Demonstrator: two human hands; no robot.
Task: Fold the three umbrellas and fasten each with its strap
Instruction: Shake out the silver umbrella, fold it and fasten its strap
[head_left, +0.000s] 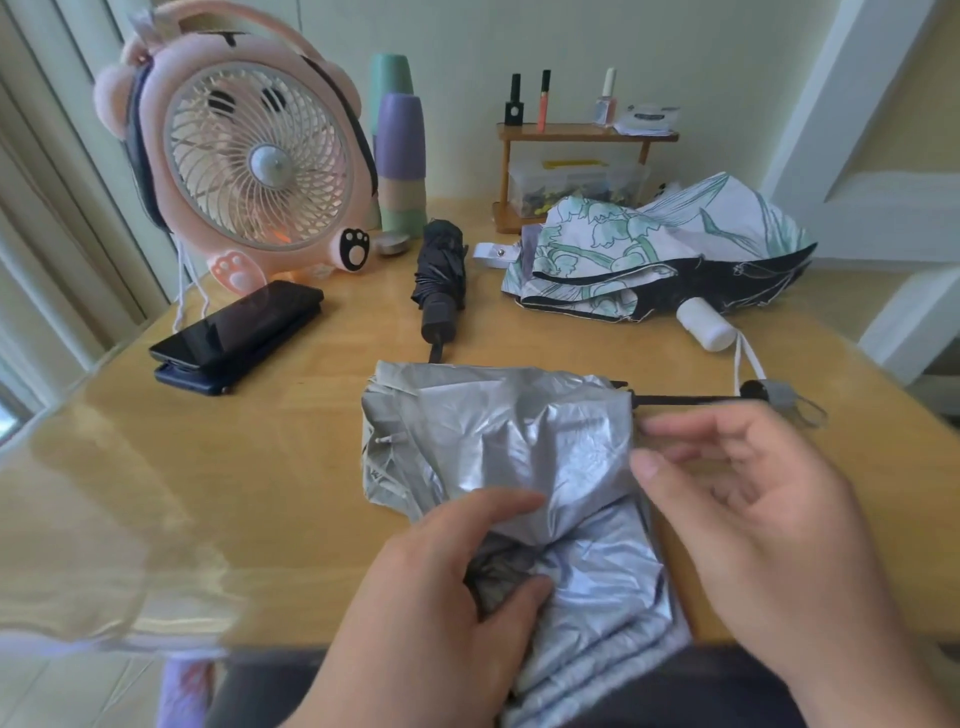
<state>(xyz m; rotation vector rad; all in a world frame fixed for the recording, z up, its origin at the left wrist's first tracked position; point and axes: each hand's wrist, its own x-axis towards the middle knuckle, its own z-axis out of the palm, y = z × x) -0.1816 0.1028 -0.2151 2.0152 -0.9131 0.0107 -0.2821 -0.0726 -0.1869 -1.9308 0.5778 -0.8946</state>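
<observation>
Silver umbrella (498, 431) clamped by left fingers (511, 506); right fingers (675, 428) apart — black umbrella (441, 270), phones (244, 327) beyond.

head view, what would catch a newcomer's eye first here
The crumpled silver umbrella fills the near middle of the table. The left hand grips a bunch of its fabric and the right hand is at its right edge. Next comes the big pink fan at the back left, then the loose floral umbrella at the back right, beside the rolled-up black umbrella.
</observation>
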